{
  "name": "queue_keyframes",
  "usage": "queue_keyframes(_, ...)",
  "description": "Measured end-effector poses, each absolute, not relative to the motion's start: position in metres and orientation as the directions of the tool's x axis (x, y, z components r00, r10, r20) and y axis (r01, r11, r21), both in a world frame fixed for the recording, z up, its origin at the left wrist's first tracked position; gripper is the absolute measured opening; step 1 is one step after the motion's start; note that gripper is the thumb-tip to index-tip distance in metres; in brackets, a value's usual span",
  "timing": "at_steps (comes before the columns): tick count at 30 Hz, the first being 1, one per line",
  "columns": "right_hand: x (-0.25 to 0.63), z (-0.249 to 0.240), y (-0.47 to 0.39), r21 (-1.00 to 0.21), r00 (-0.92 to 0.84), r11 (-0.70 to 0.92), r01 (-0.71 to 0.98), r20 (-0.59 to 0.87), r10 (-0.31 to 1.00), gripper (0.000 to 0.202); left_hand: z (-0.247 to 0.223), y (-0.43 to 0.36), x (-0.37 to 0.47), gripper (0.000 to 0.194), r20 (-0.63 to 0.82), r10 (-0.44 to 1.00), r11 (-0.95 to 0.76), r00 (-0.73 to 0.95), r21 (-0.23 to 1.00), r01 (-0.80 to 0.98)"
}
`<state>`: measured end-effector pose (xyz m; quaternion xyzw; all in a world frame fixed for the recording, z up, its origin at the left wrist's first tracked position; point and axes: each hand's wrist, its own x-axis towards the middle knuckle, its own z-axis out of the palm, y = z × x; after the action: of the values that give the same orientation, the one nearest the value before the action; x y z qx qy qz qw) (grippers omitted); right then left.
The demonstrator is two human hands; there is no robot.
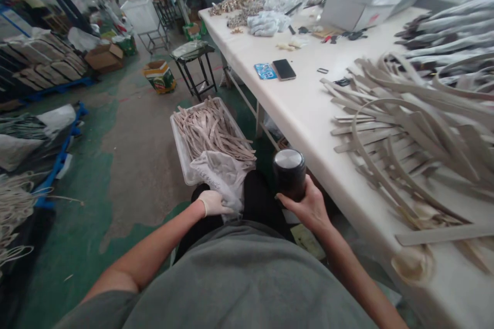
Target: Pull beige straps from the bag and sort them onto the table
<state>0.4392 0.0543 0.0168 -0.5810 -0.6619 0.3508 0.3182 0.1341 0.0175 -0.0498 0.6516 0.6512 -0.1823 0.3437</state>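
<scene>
My right hand (311, 203) is wrapped around a dark tumbler (290, 177) with a silvery round top, held upright beside the table edge. On my left hand (214, 203) is a thin whitish glove. Its fingers lie over a pale plastic bag (224, 175) with faint print, spread across my lap. Just beyond the bag a white plastic crate (180, 146) stands on the floor, heaped with beige strips (210, 131).
Along my right runs a long white table (304, 108). Beige straps (409, 133), a phone (284, 69), a blue card (265, 71) and a white box (355, 10) lie on it. Ahead stand a black stool (195, 56) and a small carton (159, 76). Loaded pallets (65, 149) line the left.
</scene>
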Motion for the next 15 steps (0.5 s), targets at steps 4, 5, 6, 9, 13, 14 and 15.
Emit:
queue_keyframes(4, 0.446, 0.021, 0.058, -0.871, -0.177, 0.08, 0.484, -0.008, 0.984, 0.059, 0.033, 0.059, 0.139, 0.068, -0.447, 0.888, -0.026, 0.108, 0.186, 0.982)
queue_keyframes(5, 0.448, 0.023, 0.058, -0.885, -0.199, 0.084, 0.458, -0.01, 0.98, 0.059, 0.053, 0.07, 0.146, 0.07, -0.334, 0.922, -0.077, 0.194, 0.334, 0.94)
queue_keyframes(6, 0.449, 0.027, 0.058, -0.9, -0.229, 0.091, 0.426, -0.009, 0.973, 0.059, 0.072, 0.081, 0.156, 0.077, -0.223, 0.928, -0.149, 0.299, 0.514, 0.845)
queue_keyframes(9, 0.453, 0.041, 0.055, -0.952, -0.357, 0.115, 0.283, 0.007, 0.934, 0.058, 0.11, 0.105, 0.197, 0.104, 0.036, 0.809, -0.27, 0.587, 0.909, 0.316)
queue_keyframes(13, 0.46, 0.063, 0.052, -0.995, -0.526, 0.093, 0.03, 0.064, 0.848, 0.063, 0.13, 0.123, 0.248, 0.121, 0.242, 0.585, -0.156, 0.774, 0.97, -0.185)
queue_keyframes(14, 0.463, 0.069, 0.053, -0.996, -0.555, 0.079, -0.03, 0.083, 0.828, 0.066, 0.133, 0.125, 0.257, 0.124, 0.279, 0.55, -0.125, 0.787, 0.959, -0.253)
queue_keyframes(15, 0.465, 0.075, 0.054, -0.995, -0.58, 0.061, -0.084, 0.098, 0.809, 0.069, 0.136, 0.128, 0.264, 0.127, 0.309, 0.525, -0.096, 0.793, 0.947, -0.305)
